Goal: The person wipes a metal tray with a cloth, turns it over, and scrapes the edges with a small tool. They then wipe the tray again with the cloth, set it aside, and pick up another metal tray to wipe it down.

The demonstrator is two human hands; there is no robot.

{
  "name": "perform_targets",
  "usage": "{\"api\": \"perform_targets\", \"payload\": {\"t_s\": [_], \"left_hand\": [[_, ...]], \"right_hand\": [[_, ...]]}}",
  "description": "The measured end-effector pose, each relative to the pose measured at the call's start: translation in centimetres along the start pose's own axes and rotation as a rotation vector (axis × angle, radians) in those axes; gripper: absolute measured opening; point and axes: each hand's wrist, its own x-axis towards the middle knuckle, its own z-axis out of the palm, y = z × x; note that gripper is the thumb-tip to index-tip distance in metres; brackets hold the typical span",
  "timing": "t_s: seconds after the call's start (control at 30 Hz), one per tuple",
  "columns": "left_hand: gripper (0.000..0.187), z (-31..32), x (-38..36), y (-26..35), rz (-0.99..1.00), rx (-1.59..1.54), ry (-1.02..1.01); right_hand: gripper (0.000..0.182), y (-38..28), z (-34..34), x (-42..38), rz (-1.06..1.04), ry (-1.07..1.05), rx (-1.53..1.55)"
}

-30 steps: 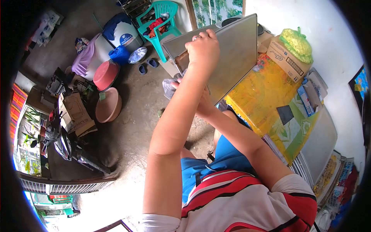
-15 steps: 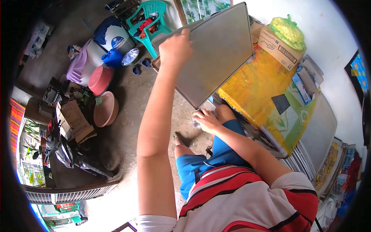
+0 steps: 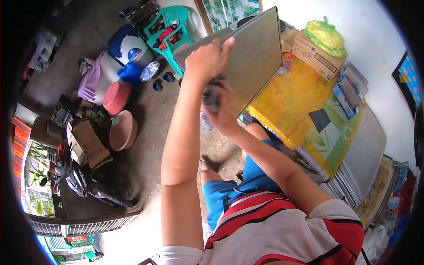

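Note:
A large flat grey metal tray (image 3: 254, 59) with a thin raised rim is held up on a slant in front of me. My left hand (image 3: 207, 62) grips its upper left edge, the thumb lying over the face. Lower down, my right hand (image 3: 224, 110) is closed on a crumpled dark grey rag (image 3: 212, 98) at the tray's lower left edge. Motion smears these fingers a little. Part of the tray is hidden behind both hands.
On the right stands a table with a yellow patterned cover (image 3: 282, 97), bearing a cardboard box (image 3: 316, 55) and a yellow-green bag (image 3: 326, 37). Several stacked trays (image 3: 349, 181) lie nearer. Leftward are a green chair (image 3: 172, 17), basins (image 3: 123, 131) and a motorbike (image 3: 79, 176).
My right hand has moved up and left from the tray's bottom corner to its left edge, bringing the rag into view. The tray has turned slightly; my left hand still grips it.

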Motion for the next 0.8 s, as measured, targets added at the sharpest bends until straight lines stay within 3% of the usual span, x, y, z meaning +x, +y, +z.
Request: {"api": "perform_targets", "payload": {"t_s": [0.03,0.13,0.23,0.37,0.6,0.8], "left_hand": [[0.072,-0.4,0.1,0.3,-0.016,-0.034,-0.061],[0.075,-1.1,1.0,-0.4,-0.065,-0.158,-0.190],[0.075,-0.8,0.4,0.1,-0.047,-0.136,-0.134],[0.073,-1.0,-0.1,0.1,-0.026,-0.080,-0.168],[0.045,0.9,-2.8,-0.4,-0.022,0.193,0.151],[0.032,1.9,-4.4,-2.0,0.058,0.178,0.356]], "right_hand": [[0.063,-0.5,0.2,0.6,-0.040,-0.150,-0.094],[0.059,-1.1,0.0,2.3,-0.240,-0.233,-0.144],[0.056,-0.6,-1.0,4.3,-0.395,-0.177,-0.267],[0.049,1.1,-3.8,6.8,-0.251,-0.040,-0.538],[0.045,7.4,-8.7,12.7,-0.062,0.215,-0.714],[0.045,11.7,-12.2,18.6,0.112,0.400,-0.790]]}}
